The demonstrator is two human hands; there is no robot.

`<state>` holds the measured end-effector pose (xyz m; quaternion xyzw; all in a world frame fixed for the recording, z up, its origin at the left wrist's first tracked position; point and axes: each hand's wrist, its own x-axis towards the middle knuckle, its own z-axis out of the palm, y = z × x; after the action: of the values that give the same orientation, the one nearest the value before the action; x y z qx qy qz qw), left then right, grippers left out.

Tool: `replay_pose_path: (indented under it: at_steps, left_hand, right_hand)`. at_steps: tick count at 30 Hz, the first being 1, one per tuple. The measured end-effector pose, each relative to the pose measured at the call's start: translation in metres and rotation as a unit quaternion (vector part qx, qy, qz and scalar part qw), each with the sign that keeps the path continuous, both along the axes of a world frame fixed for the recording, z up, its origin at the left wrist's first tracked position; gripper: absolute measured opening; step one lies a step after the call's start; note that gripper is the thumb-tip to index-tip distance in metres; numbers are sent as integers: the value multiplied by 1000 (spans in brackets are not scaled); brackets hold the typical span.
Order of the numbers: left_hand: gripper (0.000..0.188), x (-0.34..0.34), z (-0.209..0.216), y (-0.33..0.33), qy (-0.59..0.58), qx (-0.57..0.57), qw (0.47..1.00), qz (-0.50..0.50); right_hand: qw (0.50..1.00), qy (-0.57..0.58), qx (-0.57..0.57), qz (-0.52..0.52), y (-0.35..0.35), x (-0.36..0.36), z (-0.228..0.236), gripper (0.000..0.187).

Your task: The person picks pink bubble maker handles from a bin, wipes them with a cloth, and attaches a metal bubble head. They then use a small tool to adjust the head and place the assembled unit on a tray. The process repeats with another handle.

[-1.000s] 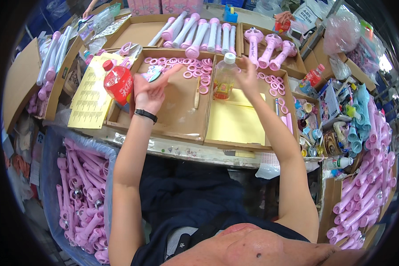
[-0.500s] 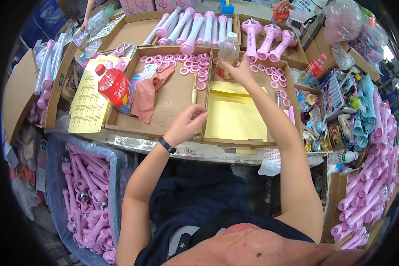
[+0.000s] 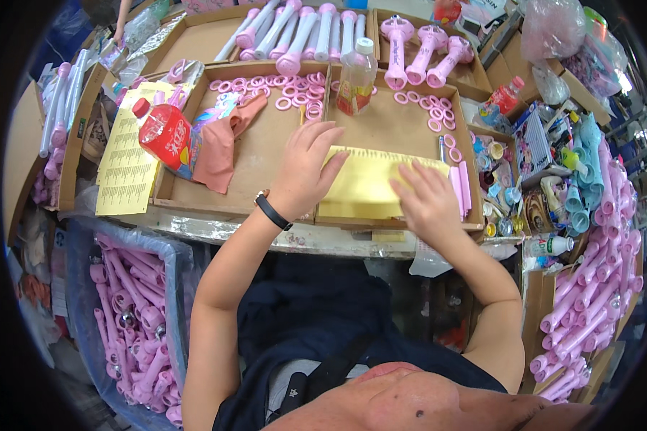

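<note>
A yellow paper sheet with a ragged upper edge lies in the right-hand cardboard tray. At its left end is my left hand, fingers stretched out and thumb by the upper corner; whether it presses on the paper I cannot tell. Over the sheet's right part my right hand is spread, slightly blurred, holding nothing visible. Beyond the paper stands a clear bottle with some yellowish liquid. Pink rings are scattered along the back of both trays. A wooden-handled tool is mostly hidden behind my left hand.
On the left, a red-labelled bottle lies against a salmon cloth, near printed yellow sheets. Pink-and-white wands and pink handles fill the back boxes. A lined bin of pink parts stands lower left.
My right hand has come back from beside the clear bottle to the yellow paper. My left hand has moved up and right to the paper's left end, its fingers now straighter.
</note>
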<state>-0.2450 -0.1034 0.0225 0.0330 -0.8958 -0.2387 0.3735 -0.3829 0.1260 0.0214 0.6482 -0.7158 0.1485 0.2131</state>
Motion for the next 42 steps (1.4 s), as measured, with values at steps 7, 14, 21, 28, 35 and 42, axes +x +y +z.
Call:
replay_pose_path:
  at_steps: [7,14,21,28,35,42]
  left_hand:
    - [65,25,-18,23,-236,-91,963,-96]
    - [75,28,-27,29,-237,-73,965,-86]
    - [71,13,-18,20,-240,-42,966,-82]
    - [50,-8,-16,5,-273,34,958,-76]
    - [32,-42,-24,-16,-312,249,914,-73]
    - [23,-60,-35,-16,-324,-12,945,44]
  right_hand:
    - [989,-116,95,-10,48,74,-24,38]
    - [979,-195,-4,-54,34,9,-11,50]
    - [948,-288,137,3,-3,-42,4,52]
    - [932,-344,119,0,-18,-55,-2,45]
    - [846,-490,200,-55,-37,-79,1,45]
    - [824,-499,248,-100,-65,-105,-24,46]
